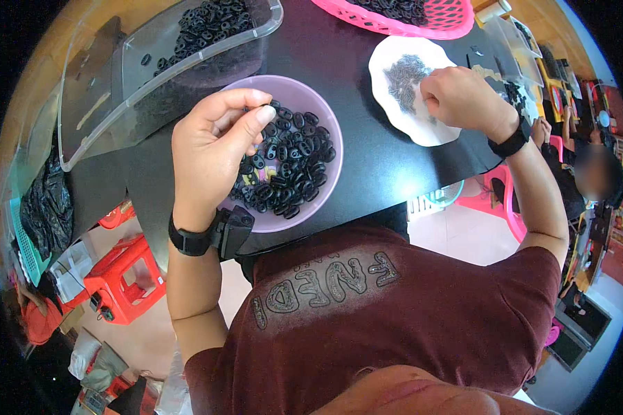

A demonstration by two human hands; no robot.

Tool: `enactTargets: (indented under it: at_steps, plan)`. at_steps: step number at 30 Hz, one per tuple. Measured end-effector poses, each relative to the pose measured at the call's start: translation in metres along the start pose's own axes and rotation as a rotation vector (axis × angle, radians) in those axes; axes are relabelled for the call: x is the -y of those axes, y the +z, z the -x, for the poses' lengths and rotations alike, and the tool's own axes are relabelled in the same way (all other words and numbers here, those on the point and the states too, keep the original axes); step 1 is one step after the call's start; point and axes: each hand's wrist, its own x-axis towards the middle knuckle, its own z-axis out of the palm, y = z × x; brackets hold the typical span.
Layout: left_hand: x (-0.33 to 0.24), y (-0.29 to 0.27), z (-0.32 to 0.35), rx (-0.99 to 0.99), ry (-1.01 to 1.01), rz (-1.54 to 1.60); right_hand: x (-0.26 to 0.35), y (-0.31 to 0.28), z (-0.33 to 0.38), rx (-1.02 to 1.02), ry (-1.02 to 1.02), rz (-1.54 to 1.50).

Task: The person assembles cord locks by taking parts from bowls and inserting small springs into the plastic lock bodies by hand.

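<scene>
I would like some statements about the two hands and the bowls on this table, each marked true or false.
1. The left hand is over a purple bowl of small black ring-shaped parts. True.
2. The right hand rests on a red stool. False: it is at a white dish holding a heap of tiny dark pieces.
3. Both wrists carry a black band. True.
4. The pink basket stands between the two hands. False: it stands at the far edge of the black table, beyond the white dish.
5. The clear plastic tray is empty. False: it also holds black parts.
</scene>
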Motion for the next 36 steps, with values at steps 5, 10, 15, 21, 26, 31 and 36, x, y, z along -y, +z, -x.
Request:
enactTargets:
  at_steps: [5, 10, 15, 21, 26, 31, 36]
  plan:
    - [-0.001, 0.003, -0.001, 0.009, -0.001, -0.007, 0.0, -0.011, 0.003, -0.151, 0.078, -0.312]
    - [0.004, 0.0, -0.002, 0.052, 0.022, 0.016, 0.025, -0.028, -0.001, -0.36, 0.243, -0.593]
    - [0.002, 0.002, 0.0, 0.06, 0.036, 0.032, 0.076, -0.036, -0.029, -0.342, 0.232, -1.267]
    - [0.001, 0.002, 0.0, 0.081, 0.063, 0.088, 0.125, -0.032, -0.07, -0.296, 0.049, -1.712]
    - [-0.004, 0.004, 0.003, 0.054, 0.045, 0.094, 0.14, -0.013, -0.08, -0.408, 0.013, -1.955]
    - [-0.002, 0.005, 0.004, 0.066, 0.103, 0.097, 0.14, -0.011, -0.08, -0.397, 0.001, -1.947]
    - [-0.001, 0.005, 0.004, 0.054, 0.11, 0.118, 0.141, -0.008, -0.081, -0.398, -0.002, -1.941]
